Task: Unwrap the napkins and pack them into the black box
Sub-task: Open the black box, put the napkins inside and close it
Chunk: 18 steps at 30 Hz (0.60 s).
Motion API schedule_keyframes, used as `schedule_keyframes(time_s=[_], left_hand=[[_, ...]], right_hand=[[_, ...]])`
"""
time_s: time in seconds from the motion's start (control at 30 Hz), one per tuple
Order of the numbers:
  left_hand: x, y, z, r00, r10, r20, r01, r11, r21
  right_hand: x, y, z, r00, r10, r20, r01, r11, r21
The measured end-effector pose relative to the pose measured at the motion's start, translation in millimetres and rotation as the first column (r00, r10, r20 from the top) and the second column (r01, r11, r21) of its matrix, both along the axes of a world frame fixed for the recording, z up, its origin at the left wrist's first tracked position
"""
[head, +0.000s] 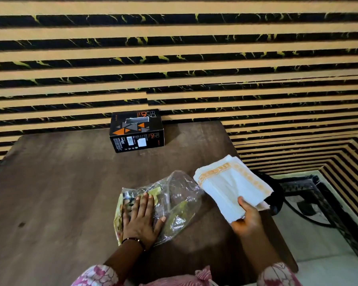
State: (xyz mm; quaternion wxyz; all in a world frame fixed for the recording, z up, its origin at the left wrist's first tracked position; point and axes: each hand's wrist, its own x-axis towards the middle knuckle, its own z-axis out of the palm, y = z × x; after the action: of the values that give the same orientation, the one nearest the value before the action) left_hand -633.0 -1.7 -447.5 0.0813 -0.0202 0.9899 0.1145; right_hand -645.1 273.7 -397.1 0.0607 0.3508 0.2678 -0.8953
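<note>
Head view, single frame. A dark brown wooden table [60,193] is seen from above, set against a wall of tan and black marbled horizontal stripes [174,58].

The black cardboard box with orange and grey triangles [136,131] stands at the far edge of the table, just beside the wall. A slot is visible in its top face; whether anything lies inside cannot be told. The box is well apart from both hands.

The crumpled clear plastic wrapper with yellow-green print [174,201] lies on the near middle of the table. It appears slack, its right end puffed up and open toward the napkins. The left hand [141,219] is laid flat on the wrapper's left part, palm down, fingers straight and slightly spread, thumb out to the right; the wrapper is pressed to the table and not gripped. A thin dark beaded bracelet [132,240] is worn on the left wrist.

The stack of white paper napkins with an orange patterned border [232,182] is held clear of the wrapper, above the table's right edge, tilted. The right hand [246,219] grips the stack at its near corner, thumb on top, the other fingers curled beneath and mostly hidden.

Pink and white floral sleeves [95,275] are seen at the bottom edge. Beyond the table's right side, a dark patterned floor [318,203] is visible.
</note>
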Motion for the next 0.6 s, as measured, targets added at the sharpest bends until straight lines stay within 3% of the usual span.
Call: schedule_keyframes(time_s=[0.13, 0.23, 0.43, 0.53, 0.6], left_hand=[[3, 3, 0, 0.998, 0.061, 0.007, -0.062, 0.998, 0.018], [6, 6, 2, 0.99, 0.14, 0.008, -0.14, 0.989, 0.035], [6, 2, 7, 0.966, 0.256, 0.023, -0.256, 0.966, 0.036], [2, 2, 10, 0.964, 0.261, 0.044, -0.261, 0.965, 0.0], [1, 2, 14, 0.971, 0.236, 0.032, -0.235, 0.972, -0.02]], right_hand=[[5, -16, -10, 0.988, -0.155, -0.004, 0.155, 0.988, -0.002], [11, -33, -16, 0.995, -0.093, -0.024, 0.093, 0.995, 0.026], [12, -45, -20, 0.996, 0.027, 0.09, -0.041, 0.986, 0.16], [15, -34, -4, 0.944, 0.25, 0.215, -0.309, 0.897, 0.316], [23, -29, 11, 0.818, 0.484, 0.312, -0.569, 0.76, 0.314]])
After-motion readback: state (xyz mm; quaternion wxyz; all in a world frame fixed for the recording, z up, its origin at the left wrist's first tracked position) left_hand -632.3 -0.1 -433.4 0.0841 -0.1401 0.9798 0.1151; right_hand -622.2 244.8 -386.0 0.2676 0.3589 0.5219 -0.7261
